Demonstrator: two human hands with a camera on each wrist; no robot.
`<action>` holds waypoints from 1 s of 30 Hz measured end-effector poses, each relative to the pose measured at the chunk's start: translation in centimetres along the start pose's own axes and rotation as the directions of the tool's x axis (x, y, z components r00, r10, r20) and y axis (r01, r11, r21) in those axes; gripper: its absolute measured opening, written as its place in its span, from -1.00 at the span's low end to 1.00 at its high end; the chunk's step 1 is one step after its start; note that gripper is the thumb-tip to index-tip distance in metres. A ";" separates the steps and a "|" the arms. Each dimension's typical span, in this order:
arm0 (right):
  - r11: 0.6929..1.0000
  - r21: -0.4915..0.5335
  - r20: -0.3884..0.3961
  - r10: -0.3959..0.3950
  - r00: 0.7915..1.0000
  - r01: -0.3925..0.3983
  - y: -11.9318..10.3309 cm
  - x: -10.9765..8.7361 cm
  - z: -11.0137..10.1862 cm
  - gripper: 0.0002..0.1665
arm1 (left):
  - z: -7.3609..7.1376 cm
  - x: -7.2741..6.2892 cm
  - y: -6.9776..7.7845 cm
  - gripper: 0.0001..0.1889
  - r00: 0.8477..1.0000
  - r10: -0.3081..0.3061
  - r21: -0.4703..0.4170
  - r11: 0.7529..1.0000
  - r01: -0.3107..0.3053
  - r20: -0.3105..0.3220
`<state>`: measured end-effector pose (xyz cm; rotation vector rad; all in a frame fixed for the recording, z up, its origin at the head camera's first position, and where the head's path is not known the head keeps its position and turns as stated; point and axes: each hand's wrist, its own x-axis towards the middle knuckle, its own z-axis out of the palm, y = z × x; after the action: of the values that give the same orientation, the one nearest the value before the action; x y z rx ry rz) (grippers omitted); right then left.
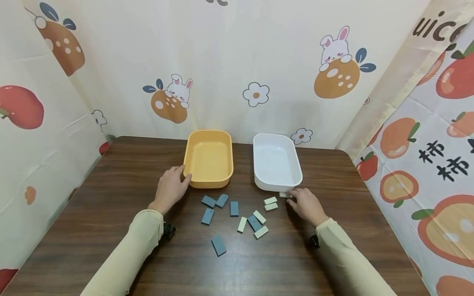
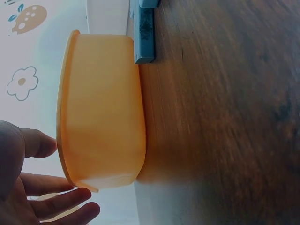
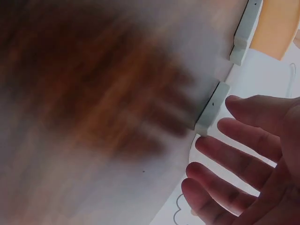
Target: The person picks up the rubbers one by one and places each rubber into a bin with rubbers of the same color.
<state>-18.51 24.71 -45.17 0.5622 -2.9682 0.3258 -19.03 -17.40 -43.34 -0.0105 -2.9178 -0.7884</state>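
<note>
Pale-green block (image 3: 212,108) lies just beside the right fingers (image 3: 232,158).

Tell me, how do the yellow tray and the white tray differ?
The yellow tray is a warm orange-yellow, while the white tray is plain white. The yellow tray stands on the left, the white tray on the right. The left hand is at the yellow tray's near corner; the right hand is by a pale block in front of the white tray. Both are open-topped, with rounded corners.
</note>
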 end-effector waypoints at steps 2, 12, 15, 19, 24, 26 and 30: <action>1.000 -0.009 0.000 -0.012 1.000 0.012 0.0 0.2 -0.1 -0.82 | 0.0 0.0 0.0 -0.46 1.000 0.006 -0.002 1.000 -0.006 -0.013; 1.000 0.022 0.065 0.018 0.998 -0.020 -0.4 0.7 -0.5 -0.90 | -0.1 0.0 -0.1 -0.53 0.999 0.009 -0.024 1.000 -0.011 -0.042; 0.998 0.052 0.079 0.028 0.996 -0.032 -0.6 0.6 -0.4 -0.92 | 0.0 0.1 -0.1 -0.54 0.999 0.001 -0.028 1.000 -0.003 -0.049; 0.995 0.074 0.128 0.052 0.990 -0.062 -0.7 0.8 -0.4 -0.84 | 0.0 0.4 -0.2 -0.56 0.997 -0.004 -0.031 1.000 0.002 -0.073; 0.997 0.054 0.167 0.045 0.985 -0.054 -1.0 1.0 -0.2 -0.84 | 0.0 0.4 -0.4 -0.57 0.995 0.002 -0.035 0.999 -0.006 -0.100; 0.999 0.043 0.155 0.026 0.988 -0.033 -0.9 1.0 -0.1 -0.85 | 0.1 0.4 -0.5 -0.58 0.994 0.009 -0.035 0.999 -0.013 -0.105; 0.999 0.043 0.136 0.008 0.991 -0.014 -0.8 0.9 -0.1 -0.85 | 0.3 0.5 -0.5 -0.59 0.993 0.021 -0.046 0.999 -0.027 -0.120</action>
<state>-19.00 23.72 -44.78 0.5960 -3.1025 0.3694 -19.56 -17.67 -43.80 -0.0029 -2.7808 -0.8252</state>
